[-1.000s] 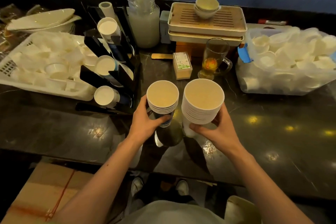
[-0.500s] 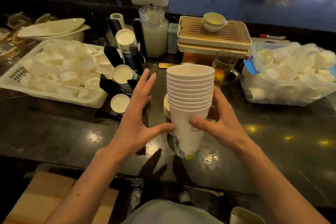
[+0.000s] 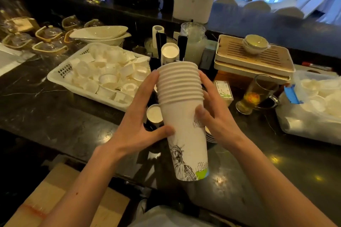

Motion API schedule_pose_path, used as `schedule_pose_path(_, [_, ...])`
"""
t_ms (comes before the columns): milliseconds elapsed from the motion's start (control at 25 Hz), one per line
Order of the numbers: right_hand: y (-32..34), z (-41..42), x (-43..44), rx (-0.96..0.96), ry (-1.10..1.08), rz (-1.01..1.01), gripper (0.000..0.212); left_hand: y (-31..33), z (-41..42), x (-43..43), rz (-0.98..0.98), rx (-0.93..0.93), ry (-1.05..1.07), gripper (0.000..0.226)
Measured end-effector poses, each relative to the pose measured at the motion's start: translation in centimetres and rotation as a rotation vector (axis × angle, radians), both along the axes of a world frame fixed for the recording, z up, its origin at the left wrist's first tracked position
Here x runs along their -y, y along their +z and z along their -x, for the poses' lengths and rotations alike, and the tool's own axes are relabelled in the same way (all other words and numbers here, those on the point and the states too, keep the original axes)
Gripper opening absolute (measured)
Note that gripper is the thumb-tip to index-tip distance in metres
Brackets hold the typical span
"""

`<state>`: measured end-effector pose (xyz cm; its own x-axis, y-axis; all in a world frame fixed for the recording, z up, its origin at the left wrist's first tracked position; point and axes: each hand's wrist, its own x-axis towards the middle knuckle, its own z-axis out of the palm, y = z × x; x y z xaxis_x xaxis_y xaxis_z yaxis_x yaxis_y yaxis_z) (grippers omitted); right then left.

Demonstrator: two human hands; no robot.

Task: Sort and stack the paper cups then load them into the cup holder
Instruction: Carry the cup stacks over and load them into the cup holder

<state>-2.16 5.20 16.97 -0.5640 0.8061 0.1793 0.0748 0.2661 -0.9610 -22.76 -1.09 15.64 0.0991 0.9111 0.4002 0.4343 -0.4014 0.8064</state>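
A tall stack of white paper cups [image 3: 181,108], printed with a statue drawing near its base, is raised above the dark counter and tilts slightly. My left hand [image 3: 137,121] grips its left side and my right hand [image 3: 215,114] grips its right side. Behind the stack stands the black cup holder [image 3: 158,46], with cup stacks in its slots; one stack's open mouth [image 3: 169,51] faces me. A second, shorter cup stack [image 3: 210,135] lies mostly hidden behind my right wrist.
A white basket [image 3: 60,77] of small cups sits at the left. A clear bin [image 3: 287,116] of small cups is at the right. A glass mug of tea [image 3: 256,94], stacked wooden trays [image 3: 230,57], a jar [image 3: 194,46] and a small box [image 3: 224,90] stand behind.
My left hand let go of the shorter stack, moved right and closed on the tall stack. Both hands have lifted the tall stack higher, and the view tilted upward.
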Motion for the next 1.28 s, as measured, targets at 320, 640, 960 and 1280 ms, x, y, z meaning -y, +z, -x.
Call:
schedule_pose_path(320, [3.1,3.9,-4.5,-0.041,0.045,0.281,0.039,3.0,1.2,-4.0,0.258,0.142,0.208,0.061])
schedule_pose_path(640, [5.3,5.7,-6.7,0.042,-0.105,0.581,0.025,3.4,1.9,-7.8,0.532,-0.044,0.267,0.083])
schedule_pose_path(960, [6.3,6.2,-8.1,0.106,-0.094,0.681,0.039,2.5,4.4,-10.8,0.588,-0.05,0.261,0.1])
schedule_pose_path(1280, [6.2,5.6,-8.7,0.346,-0.037,0.583,0.057,2.9,3.8,-10.8,0.618,0.132,0.161,0.03])
